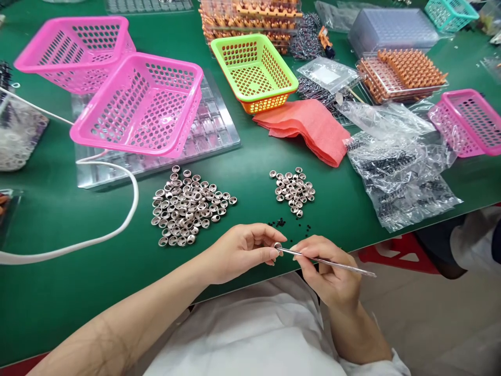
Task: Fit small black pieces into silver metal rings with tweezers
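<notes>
At the bench's near edge, the left hand [242, 249] pinches a small silver metal ring [277, 246] between closed fingers [270, 254]. It looks light, stiff and slippery, best gripped by its rim. The right hand [329, 269] clasps thin steel tweezers [324, 260], tip touching the ring. Two heaps of matching rings [188, 206] lie beyond.

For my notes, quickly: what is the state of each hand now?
Left hand: closed, pinching a small metal ring.
Right hand: closed, holding thin metal tweezers.
</notes>
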`<state>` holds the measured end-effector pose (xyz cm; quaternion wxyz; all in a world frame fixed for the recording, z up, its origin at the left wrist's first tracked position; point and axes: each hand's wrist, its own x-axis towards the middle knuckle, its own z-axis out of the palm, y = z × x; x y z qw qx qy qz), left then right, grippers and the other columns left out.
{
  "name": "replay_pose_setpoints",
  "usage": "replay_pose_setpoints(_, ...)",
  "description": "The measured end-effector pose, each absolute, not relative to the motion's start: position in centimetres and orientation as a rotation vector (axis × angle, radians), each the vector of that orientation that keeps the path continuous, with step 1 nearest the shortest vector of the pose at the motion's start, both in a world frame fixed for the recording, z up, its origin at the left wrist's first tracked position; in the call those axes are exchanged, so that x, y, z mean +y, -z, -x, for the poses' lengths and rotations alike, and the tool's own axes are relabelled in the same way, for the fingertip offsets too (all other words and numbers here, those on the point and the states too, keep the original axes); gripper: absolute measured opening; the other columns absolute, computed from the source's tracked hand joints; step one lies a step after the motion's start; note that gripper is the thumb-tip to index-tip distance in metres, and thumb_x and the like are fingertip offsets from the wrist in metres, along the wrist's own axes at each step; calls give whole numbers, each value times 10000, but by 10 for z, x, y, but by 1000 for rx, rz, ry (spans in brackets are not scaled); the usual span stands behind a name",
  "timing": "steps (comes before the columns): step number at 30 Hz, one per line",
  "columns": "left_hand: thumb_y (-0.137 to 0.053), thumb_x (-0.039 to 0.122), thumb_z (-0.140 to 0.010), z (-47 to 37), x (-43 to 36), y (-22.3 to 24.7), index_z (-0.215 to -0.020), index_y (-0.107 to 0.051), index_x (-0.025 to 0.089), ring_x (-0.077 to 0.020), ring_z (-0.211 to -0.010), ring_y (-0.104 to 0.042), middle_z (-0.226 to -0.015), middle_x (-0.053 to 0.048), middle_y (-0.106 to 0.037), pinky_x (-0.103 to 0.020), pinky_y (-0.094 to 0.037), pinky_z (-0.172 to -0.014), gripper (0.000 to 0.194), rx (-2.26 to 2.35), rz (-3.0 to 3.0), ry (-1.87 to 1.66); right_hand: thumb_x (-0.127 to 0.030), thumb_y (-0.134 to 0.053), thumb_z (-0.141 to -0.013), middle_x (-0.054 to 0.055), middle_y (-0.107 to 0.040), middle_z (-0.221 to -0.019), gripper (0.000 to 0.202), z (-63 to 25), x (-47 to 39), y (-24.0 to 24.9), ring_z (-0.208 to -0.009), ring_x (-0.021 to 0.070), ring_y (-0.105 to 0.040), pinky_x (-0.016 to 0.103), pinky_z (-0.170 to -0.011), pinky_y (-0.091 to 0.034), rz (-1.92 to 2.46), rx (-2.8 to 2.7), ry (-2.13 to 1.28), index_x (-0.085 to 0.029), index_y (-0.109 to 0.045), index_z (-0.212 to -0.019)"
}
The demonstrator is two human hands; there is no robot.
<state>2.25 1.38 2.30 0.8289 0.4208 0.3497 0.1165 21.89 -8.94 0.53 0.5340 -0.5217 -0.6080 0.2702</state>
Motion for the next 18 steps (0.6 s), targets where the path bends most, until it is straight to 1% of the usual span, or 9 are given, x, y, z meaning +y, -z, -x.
replay_pose_setpoints(3, -813, 286, -790, -21, 13, -21, -1063, -758, 160, -147, -732, -694, -825, -22, -731, -257, -561, -686, 306, 759, -969, -246, -36, -682, -855, 26, -772, -922, 285, -220, -89, -5, -814, 190, -759, 324, -675, -641, 1231, -1459, -642, -246, -664, -1046)
replay_pose_setpoints(7, -799, 294, -780, -21, 11, -19, -974, -790, 173, -158, -755, -667, -817, -28, -737, -266, -557, -709, 229, 832, -1088, -319, -48, -679, -865, 30, -771, -908, 265, -218, -93, -4, -807, 200, -760, 341, -662, -646, 1267, -1388, -574, -251, -662, -1034)
replay_pose_setpoints(10, -800, 301, -772, -21, 10, -18, -935, -797, 171, -159, -754, -653, -844, -41, -753, -265, -547, -704, 208, 881, -1161, -360, -37, -681, -860, 32, -774, -927, 297, -216, -97, -3, -818, 199, -762, 342, -665, -654, 1269, -1382, -523, -256, -658, -1059)
replay_pose_setpoints(14, -809, 304, -766, -23, 9, -17, -929, -807, 175, -146, -716, -636, -843, -40, -762, -255, -531, -679, 208, 909, -1200, -358, -11, -677, -846, 41, -773, -951, 342, -216, -100, 0, -839, 197, -762, 333, -667, -657, 1258, -1411, -488, -251, -653, -1088)
replay_pose_setpoints(18, -813, 295, -758, -25, 9, -16, -917, -812, 182, -146, -716, -635, -821, -33, -760, -250, -526, -672, 195, 922, -1182, -370, -13, -674, -847, 48, -772, -971, 368, -217, -100, 3, -846, 205, -762, 364, -702, -668, 1238, -1480, -471, -255, -648, -1123)
